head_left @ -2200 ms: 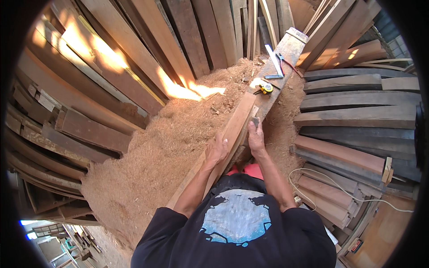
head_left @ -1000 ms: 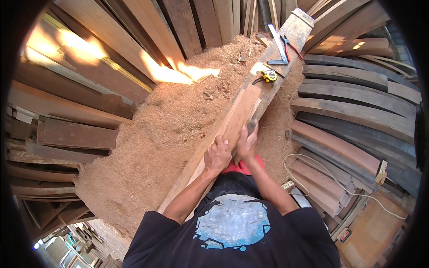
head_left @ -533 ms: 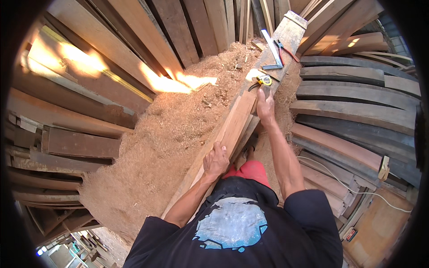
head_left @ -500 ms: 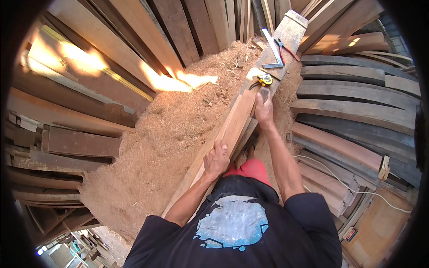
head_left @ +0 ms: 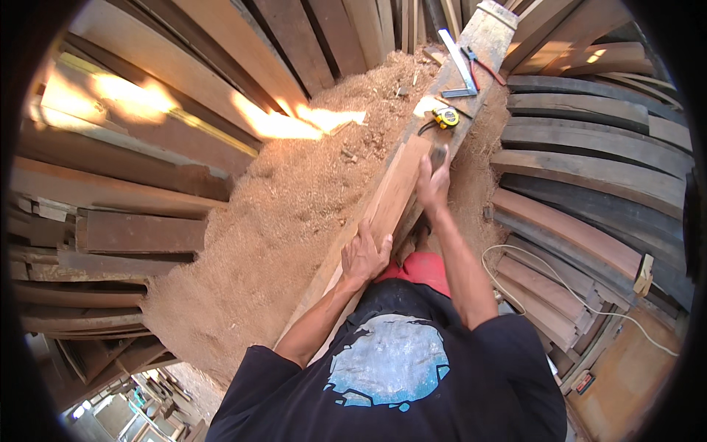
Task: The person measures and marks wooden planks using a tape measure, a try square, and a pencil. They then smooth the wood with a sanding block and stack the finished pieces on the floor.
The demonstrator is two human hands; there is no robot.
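Observation:
A pale reddish wooden board (head_left: 390,181) lies lengthwise on a long, worn workbench plank (head_left: 488,35). My left hand (head_left: 364,255) rests on the board's near part, fingers stretched and thumb apart. Farther along, at the right edge of the board's far end, my right hand (head_left: 433,184) is closed round a small dark block (head_left: 438,156); motion blurs it, and its exact kind does not show. Just beyond lies a yellow and black tape measure (head_left: 445,117). Past that are a metal try square (head_left: 460,74) and pliers with red handles (head_left: 484,68).
Wood shavings (head_left: 258,221) pile deep to the left of the bench. Planks (head_left: 140,230) lean and stack on the left, with more stacked boards (head_left: 589,151) on the right. A pale cord (head_left: 549,277) loops over the lower right stack.
My right hand with the dark block has drawn back slightly from the tape measure. My left hand's thumb has spread outward. The whole view has shifted a little.

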